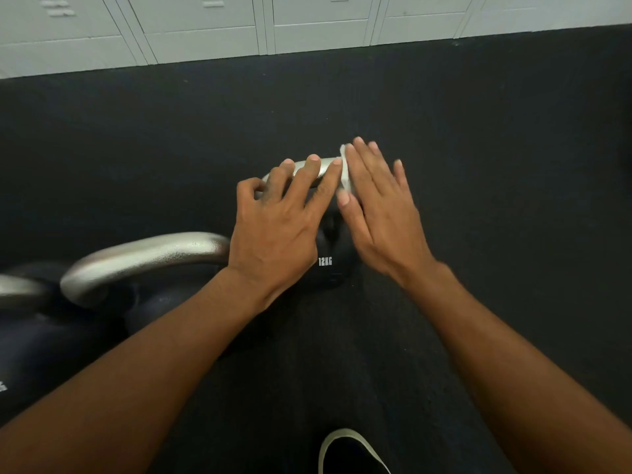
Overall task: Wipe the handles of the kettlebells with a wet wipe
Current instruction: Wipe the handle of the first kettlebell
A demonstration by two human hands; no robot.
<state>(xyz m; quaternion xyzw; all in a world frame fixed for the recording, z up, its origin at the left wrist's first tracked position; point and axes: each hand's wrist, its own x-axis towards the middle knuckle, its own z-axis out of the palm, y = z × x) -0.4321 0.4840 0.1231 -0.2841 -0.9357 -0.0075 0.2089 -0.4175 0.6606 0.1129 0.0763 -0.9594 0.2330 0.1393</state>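
A black kettlebell marked 12KG (325, 265) stands on the dark floor at the centre. Its silver handle (325, 165) shows between my fingers. My left hand (280, 224) rests on the handle's left part, fingers spread over the bar. My right hand (379, 213) lies flat over the right end of the handle and presses a white wet wipe (344, 172) against it; only an edge of the wipe shows under the fingers. A larger kettlebell with a silver handle (143, 258) stands at the left. A third handle (17, 289) peeks in at the left edge.
Grey metal lockers (307, 25) line the wall beyond the black rubber floor (496, 148). The toe of my black shoe with a white sole (349, 453) is at the bottom centre.
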